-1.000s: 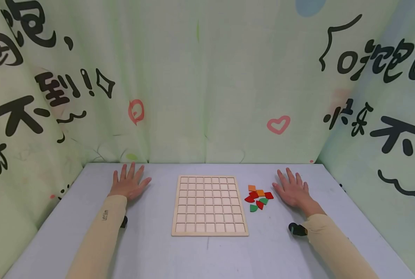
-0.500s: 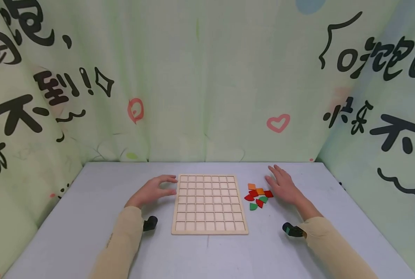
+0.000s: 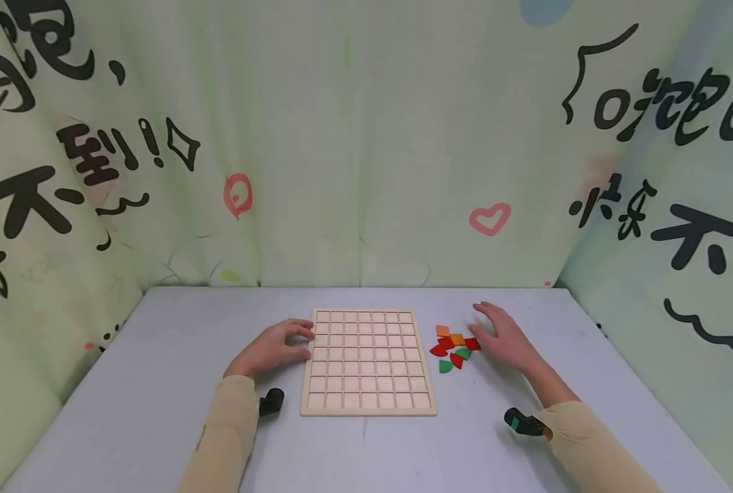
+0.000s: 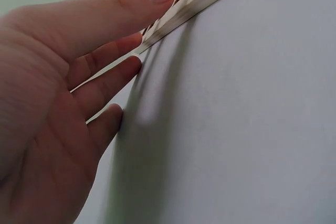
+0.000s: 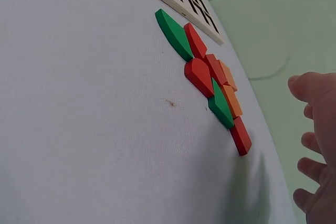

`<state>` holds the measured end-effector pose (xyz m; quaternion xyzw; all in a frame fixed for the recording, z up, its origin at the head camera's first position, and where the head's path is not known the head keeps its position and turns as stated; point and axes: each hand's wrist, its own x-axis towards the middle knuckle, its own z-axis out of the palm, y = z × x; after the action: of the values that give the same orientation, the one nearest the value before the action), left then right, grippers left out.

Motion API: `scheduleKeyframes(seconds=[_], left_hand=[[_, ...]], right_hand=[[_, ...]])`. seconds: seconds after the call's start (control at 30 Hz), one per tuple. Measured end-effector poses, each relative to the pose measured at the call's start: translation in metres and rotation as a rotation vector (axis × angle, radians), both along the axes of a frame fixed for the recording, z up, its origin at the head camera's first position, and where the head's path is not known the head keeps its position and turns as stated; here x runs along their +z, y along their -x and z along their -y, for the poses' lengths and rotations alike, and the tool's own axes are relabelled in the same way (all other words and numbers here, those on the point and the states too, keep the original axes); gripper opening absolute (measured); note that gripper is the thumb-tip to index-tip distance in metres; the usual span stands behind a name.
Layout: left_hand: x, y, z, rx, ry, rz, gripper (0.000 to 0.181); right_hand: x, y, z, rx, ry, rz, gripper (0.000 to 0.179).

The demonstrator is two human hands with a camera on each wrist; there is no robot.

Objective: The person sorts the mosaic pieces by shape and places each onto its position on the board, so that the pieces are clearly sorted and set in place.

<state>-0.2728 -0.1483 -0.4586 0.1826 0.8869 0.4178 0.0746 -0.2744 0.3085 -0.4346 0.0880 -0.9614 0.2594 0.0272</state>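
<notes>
1. The wooden grid board point(image 3: 368, 363) lay flat on the table between the two hands, its near edge facing the person, probably so that either hand could reach it.
2. The left hand point(image 3: 270, 348) was at the board's left edge, thumb and fingers parted and gently bent, gripping nothing. That placing would suit steadying the frame, though whether the fingertips touched it could not be told.
3. The right hand point(image 3: 505, 340) hung just beyond the right side of the coloured pieces point(image 3: 457, 339), its fingers loosely spread and holding nothing.
4. The pieces, four red, two green and two orange, lay loosely clustered just right of the board, some touching; gathered there, they seemed handy for the right hand.
5. Black wrist devices point(image 3: 271, 402) stuck out from the beige sleeves point(image 3: 233, 424), presumably angled to watch each hand.
6. The table point(image 3: 366, 459) had a pale, matte surface, with a small brown speck point(image 5: 170, 103) near the pieces.
7. Behind and on both sides hung a pale green curtain point(image 3: 366, 150), bearing bold dark lettering and a red heart outline point(image 3: 490, 229).
</notes>
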Motion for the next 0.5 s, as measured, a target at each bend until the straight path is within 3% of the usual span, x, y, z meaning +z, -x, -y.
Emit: scheduleKeyframes(seconds=[0.5], left_hand=[[-0.0039, -0.003, 0.0027, -0.021, -0.016, -0.018, 0.035]], right_hand=[[-0.0083, -0.0109, -0.0024, 0.021, 0.05, -0.027, 0.049]])
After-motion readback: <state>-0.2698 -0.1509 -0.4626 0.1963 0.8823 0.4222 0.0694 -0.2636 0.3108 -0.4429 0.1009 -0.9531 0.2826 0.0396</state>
